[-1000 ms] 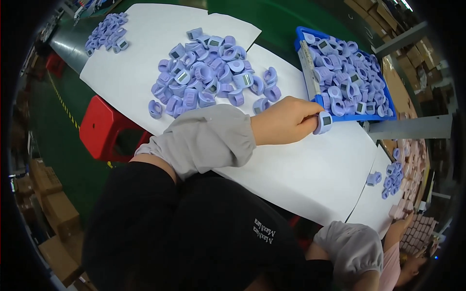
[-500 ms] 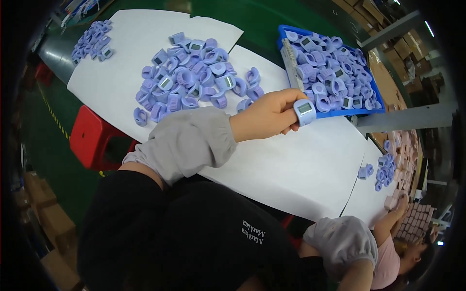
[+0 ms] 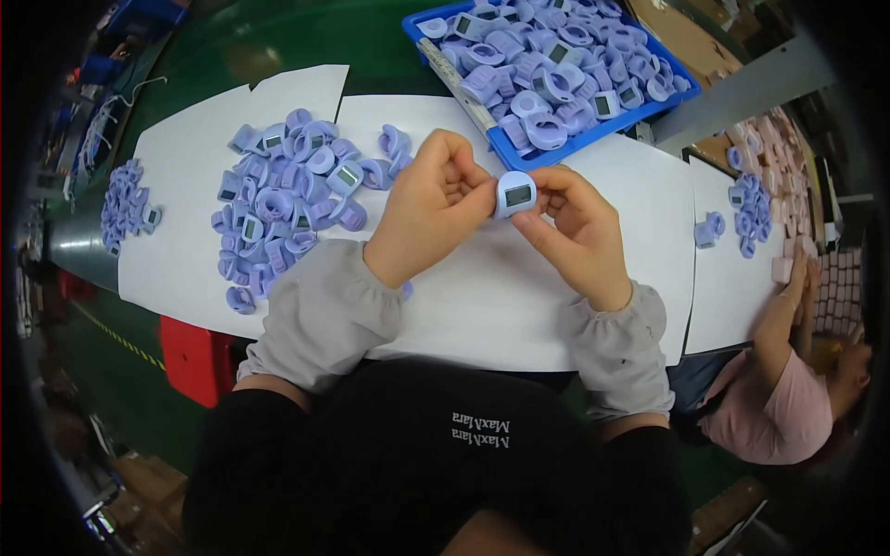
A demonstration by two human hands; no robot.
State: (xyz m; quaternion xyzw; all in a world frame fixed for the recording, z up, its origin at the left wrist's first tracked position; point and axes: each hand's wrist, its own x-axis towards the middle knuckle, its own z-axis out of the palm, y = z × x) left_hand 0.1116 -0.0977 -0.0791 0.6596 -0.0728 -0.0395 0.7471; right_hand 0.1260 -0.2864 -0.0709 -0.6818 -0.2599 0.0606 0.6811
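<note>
Fingers of the left hand (image 3: 440,208) and right hand (image 3: 579,232) meet at a lavender watch (image 3: 515,193), pinching it from either side above the white surface (image 3: 640,232). Both grips are narrow, thumb and fingertips drawn in at the edges, and the small grey screen (image 3: 519,195) faces upward, uncovered. The watch is held just in front of the near corner of a blue tray (image 3: 593,132) heaped with others of its kind; a loose pile (image 3: 278,199) of more lies on the surface to the left.

By its looks the watch should be light, easily borne by a fingertip pinch. Its case is probably stiff plastic, while the band (mostly hidden on this one, but curled into a loop on its neighbours) may give a little when squeezed. The smooth, rounded finish could turn or slip under a loose hold, and the screen looks the likeliest part to scratch or mark. The sides of the case seem the soundest place to take hold, one fingertip on each, leaving the screen untouched; a grip by the band alone would probably let the case swing.
</note>
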